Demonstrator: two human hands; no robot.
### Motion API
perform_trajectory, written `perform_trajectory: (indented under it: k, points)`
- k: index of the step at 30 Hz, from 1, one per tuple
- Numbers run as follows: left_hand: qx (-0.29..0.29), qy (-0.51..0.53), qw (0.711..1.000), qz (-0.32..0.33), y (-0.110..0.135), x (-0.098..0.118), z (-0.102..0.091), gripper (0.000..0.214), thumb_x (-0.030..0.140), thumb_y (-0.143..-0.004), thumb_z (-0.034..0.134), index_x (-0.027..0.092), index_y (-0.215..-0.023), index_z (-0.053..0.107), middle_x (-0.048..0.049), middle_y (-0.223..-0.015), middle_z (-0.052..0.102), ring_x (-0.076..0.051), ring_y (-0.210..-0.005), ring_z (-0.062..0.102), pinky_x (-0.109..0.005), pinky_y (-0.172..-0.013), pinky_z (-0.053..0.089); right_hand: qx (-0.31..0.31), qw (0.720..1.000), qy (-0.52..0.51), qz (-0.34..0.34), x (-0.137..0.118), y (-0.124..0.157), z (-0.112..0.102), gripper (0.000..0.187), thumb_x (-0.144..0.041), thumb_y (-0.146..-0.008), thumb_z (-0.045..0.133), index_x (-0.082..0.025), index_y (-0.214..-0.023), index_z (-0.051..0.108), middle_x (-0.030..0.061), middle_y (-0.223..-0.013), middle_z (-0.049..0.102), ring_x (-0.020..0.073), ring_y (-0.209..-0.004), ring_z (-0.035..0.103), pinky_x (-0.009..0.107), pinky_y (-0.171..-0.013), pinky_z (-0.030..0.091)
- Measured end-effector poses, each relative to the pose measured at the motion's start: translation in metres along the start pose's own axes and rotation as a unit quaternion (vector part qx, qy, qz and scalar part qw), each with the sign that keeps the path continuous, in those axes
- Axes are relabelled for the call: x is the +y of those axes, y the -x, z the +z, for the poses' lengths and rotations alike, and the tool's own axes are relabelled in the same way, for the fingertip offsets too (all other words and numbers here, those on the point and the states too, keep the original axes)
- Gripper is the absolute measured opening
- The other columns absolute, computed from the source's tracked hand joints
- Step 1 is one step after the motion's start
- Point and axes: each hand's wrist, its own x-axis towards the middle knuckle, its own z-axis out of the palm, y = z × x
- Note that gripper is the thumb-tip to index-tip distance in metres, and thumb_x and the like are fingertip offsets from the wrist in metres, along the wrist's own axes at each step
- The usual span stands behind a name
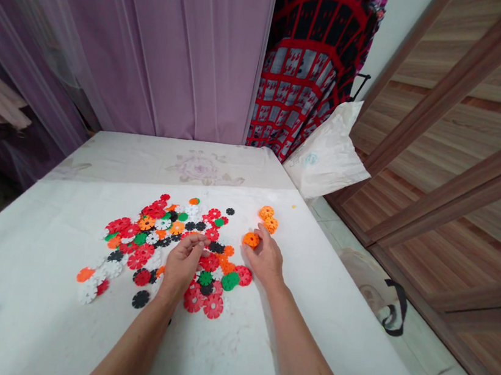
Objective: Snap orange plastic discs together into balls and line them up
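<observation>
A scatter of flat flower-shaped plastic discs (166,232) in red, orange, white, black and green lies on a white cloth-covered table (52,321). My left hand (182,264) hovers over the pile with fingertips pinched together near a red disc; what they pinch is too small to name. My right hand (264,257) grips an orange disc (251,239) at the pile's right edge. Two more orange discs (268,218) sit apart just beyond that hand.
A purple curtain (159,40) hangs behind the table. A red and black patterned cloth (308,66) and a white bag (328,155) stand at the back right. A wooden panelled wall (468,148) runs along the right, with tiled floor below.
</observation>
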Motion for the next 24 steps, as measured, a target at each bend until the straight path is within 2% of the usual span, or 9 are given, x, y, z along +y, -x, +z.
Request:
perform_trajectory:
  k: [11,17,20,24]
  points:
    - [0.004,-0.002,1.000,0.004,0.000,-0.002,-0.001,0.041,0.048,-0.065,0.068,0.018,-0.093,0.067,-0.0081,-0.096,0.072,-0.014,-0.068,0.064,-0.019,-0.045,0.043,-0.014,1.000,0.005,0.000,0.000,-0.001,-0.001,0.057,-0.032,-0.075,0.066,-0.025,-0.131,0.055,0.0049,-0.120,0.070,0.0242,-0.109,0.063,0.042,-0.097,0.048]
    - [-0.007,0.023,1.000,0.008,-0.001,0.003,0.000,0.046,0.052,-0.060,0.071,0.017,-0.090,0.066,-0.0089,-0.094,0.072,-0.016,-0.068,0.065,-0.021,-0.046,0.046,-0.009,1.000,-0.012,0.004,0.004,0.000,0.000,0.062,-0.034,-0.074,0.069,-0.026,-0.133,0.053,0.0058,-0.120,0.069,0.0257,-0.111,0.063,0.045,-0.100,0.047]
    - [0.005,0.033,0.999,0.023,-0.006,0.006,-0.007,0.050,0.054,-0.059,0.072,0.017,-0.091,0.066,-0.0098,-0.095,0.073,-0.016,-0.070,0.065,-0.024,-0.049,0.049,-0.001,0.999,-0.032,-0.002,0.008,0.002,0.000,0.061,-0.034,-0.075,0.067,-0.025,-0.133,0.053,0.0064,-0.120,0.069,0.0249,-0.111,0.063,0.044,-0.100,0.047]
    - [0.039,0.019,0.998,0.049,-0.014,0.006,-0.028,0.051,0.055,-0.061,0.072,0.017,-0.093,0.066,-0.0100,-0.096,0.073,-0.017,-0.072,0.066,-0.026,-0.054,0.051,0.002,1.000,-0.020,-0.007,0.008,0.003,-0.001,0.062,-0.033,-0.073,0.066,-0.022,-0.133,0.053,0.0074,-0.119,0.069,0.0248,-0.112,0.062,0.043,-0.101,0.046]
